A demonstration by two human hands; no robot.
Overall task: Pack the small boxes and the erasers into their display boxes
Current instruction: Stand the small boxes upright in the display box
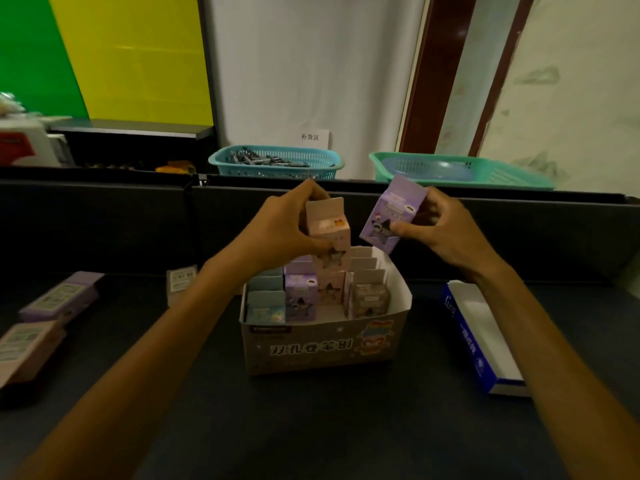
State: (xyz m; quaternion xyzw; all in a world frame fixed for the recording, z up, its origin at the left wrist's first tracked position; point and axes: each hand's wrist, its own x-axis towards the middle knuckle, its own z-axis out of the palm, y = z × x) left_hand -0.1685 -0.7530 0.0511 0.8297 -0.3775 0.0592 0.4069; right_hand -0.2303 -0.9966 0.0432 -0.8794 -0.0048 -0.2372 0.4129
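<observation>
The left hand (284, 226) pinches a pink box (329, 233) upright, thumb on its near face and fingers curled over the back, so its base points into the middle row of the display box (322, 344), which sits at the centre of the table (311, 427). That upright hold probably suits a straight drop into the slot between the dividers. The right hand (436, 230) grips a purple box (389, 214) at about 1 o'clock from the display box, thumb on the front and fingers wrapped behind; it is tilted with its top leaning away, likely parked clear while the pink one goes in. Both forearms reach in from 7 and 5 o'clock, wrists raised above the display box. More small boxes (59, 299) lie at 9 o'clock, well apart. An open blue tray (481, 337) lies at 3 o'clock; no erasers are visible.
</observation>
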